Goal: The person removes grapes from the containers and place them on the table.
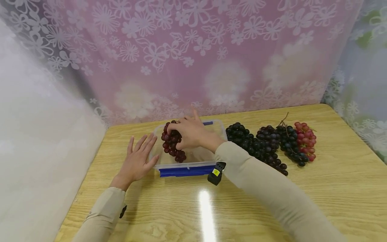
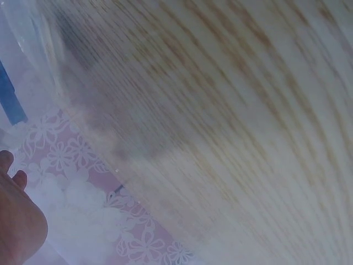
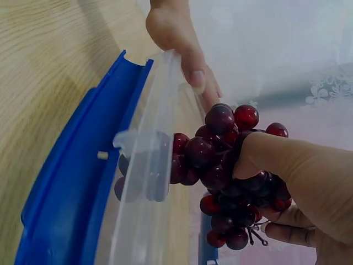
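A clear plastic box (image 1: 169,165) with blue side latches (image 1: 187,171) stands on the table. My right hand (image 1: 191,133) grips a bunch of dark red grapes (image 1: 172,143) over the left part of the box. In the right wrist view, thumb and fingers curl round the grapes (image 3: 216,165), and a few show through the clear wall. My left hand (image 1: 137,161) lies against the left side of the box, fingers straight and spread. Only part of the left hand (image 2: 19,221) shows at the edge of the left wrist view.
Right of the box lie several bunches of black grapes (image 1: 261,144), partly behind the right forearm. Beside them is a bunch of pinkish-red grapes (image 1: 306,141). A flowered pink curtain (image 1: 181,67) hangs behind the wooden table (image 1: 169,208).
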`<control>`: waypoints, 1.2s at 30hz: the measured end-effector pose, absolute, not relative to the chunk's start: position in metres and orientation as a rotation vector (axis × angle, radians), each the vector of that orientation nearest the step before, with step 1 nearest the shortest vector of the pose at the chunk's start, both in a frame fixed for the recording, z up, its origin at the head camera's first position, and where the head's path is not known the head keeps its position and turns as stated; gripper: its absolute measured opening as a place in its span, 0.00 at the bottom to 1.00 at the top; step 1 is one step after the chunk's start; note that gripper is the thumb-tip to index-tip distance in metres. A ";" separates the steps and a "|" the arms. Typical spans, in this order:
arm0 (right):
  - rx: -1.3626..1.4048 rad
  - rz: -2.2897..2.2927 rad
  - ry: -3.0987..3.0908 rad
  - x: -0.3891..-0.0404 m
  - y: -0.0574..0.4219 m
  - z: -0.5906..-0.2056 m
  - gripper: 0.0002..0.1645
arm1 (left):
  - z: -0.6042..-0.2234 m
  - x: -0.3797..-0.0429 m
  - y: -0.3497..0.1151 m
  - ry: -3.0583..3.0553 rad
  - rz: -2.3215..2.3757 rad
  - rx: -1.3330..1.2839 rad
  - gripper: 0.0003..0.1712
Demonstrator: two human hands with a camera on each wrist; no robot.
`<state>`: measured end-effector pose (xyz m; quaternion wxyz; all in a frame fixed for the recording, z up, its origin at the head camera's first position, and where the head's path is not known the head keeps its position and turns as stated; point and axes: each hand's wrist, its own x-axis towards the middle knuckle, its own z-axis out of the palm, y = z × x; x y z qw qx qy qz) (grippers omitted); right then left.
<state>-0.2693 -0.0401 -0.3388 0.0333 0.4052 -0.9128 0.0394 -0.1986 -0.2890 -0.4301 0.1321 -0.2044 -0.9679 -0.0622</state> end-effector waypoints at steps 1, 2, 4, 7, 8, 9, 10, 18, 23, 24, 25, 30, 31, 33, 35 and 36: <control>1.243 0.134 -2.806 -0.270 -0.037 -0.338 0.26 | -0.430 -0.199 -0.289 -2.808 -0.184 -0.595 0.37; 1.239 0.144 -2.806 -0.271 -0.034 -0.338 0.26 | -0.430 -0.199 -0.289 -2.807 -0.184 -0.596 0.37; 1.235 0.168 -2.799 -0.272 -0.029 -0.336 0.26 | -0.430 -0.199 -0.288 -2.802 -0.185 -0.600 0.37; 1.229 0.211 -2.791 -0.272 -0.020 -0.331 0.27 | -0.430 -0.199 -0.289 -2.797 -0.176 -0.606 0.39; 1.227 0.217 -2.787 -0.272 -0.018 -0.330 0.28 | -0.430 -0.199 -0.289 -2.797 -0.171 -0.605 0.39; 1.225 0.235 -2.786 -0.272 -0.016 -0.328 0.28 | -0.430 -0.198 -0.289 -2.797 -0.166 -0.604 0.39; 1.223 0.248 -2.783 -0.272 -0.014 -0.326 0.28 | -0.430 -0.198 -0.289 -2.798 -0.161 -0.603 0.39; 1.192 0.279 -2.762 -0.270 0.009 -0.310 0.28 | -0.431 -0.198 -0.290 -2.788 -0.162 -0.619 0.39; 1.172 0.263 -2.749 -0.271 0.026 -0.299 0.27 | -0.431 -0.199 -0.291 -2.774 -0.154 -0.633 0.38; 1.165 0.271 -2.745 -0.271 0.030 -0.297 0.27 | -0.431 -0.199 -0.291 -2.774 -0.152 -0.636 0.39; 1.163 0.280 -2.738 -0.272 0.034 -0.295 0.27 | -0.431 -0.199 -0.291 -2.774 -0.145 -0.637 0.38; 1.143 0.315 -2.712 -0.272 0.059 -0.287 0.26 | -0.432 -0.198 -0.292 -2.772 -0.145 -0.639 0.39; 1.137 0.316 -2.705 -0.273 0.065 -0.285 0.26 | -0.432 -0.198 -0.291 -2.771 -0.145 -0.637 0.38; 1.118 0.318 -2.694 -0.274 0.078 -0.284 0.25 | -0.432 -0.198 -0.291 -2.772 -0.145 -0.634 0.39; 1.093 0.328 -2.690 -0.275 0.092 -0.283 0.25 | -0.432 -0.199 -0.291 -2.772 -0.148 -0.638 0.38; 1.088 0.335 -2.682 -0.277 0.100 -0.282 0.24 | -0.432 -0.199 -0.291 -2.772 -0.149 -0.640 0.38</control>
